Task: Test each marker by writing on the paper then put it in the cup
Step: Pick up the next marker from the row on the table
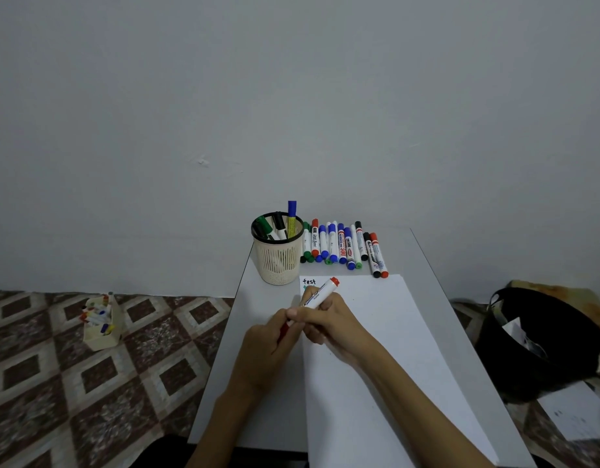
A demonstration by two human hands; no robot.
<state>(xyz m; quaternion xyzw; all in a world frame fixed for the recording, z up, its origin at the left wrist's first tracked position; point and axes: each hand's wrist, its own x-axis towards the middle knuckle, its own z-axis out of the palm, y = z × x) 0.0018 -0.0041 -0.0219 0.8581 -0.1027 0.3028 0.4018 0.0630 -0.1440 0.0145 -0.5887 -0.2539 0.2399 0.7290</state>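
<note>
Far left, on the patterned floor [55, 383], a small cream box [100, 320] holds other markers, well apart from the work and, I judge, not part of this batch. On the bench [268, 417], the mesh cup [278, 255] stands at the back left corner, just beside the paper, so a tested marker needs only a short carry; several markers already stand in it.

The left hand [264, 346] is clenched round the red cap [284, 330] at the near end of the red marker [320, 295]. The right hand [329, 322] grips the barrel, and the far red end points up towards the back of the bench. With 2 hands on 1 marker, the cap is probably being pulled off or pressed on; I cannot tell which.

The marker is held over the top left corner of the paper [386, 366], where the word "test" [308, 281] is written, leaving the rest of the sheet free. Behind the paper, a row of markers [342, 244] lies side by side next to the cup, likely those waiting to be tested.

Far right, a black bin [545, 342] sits on the floor.
</note>
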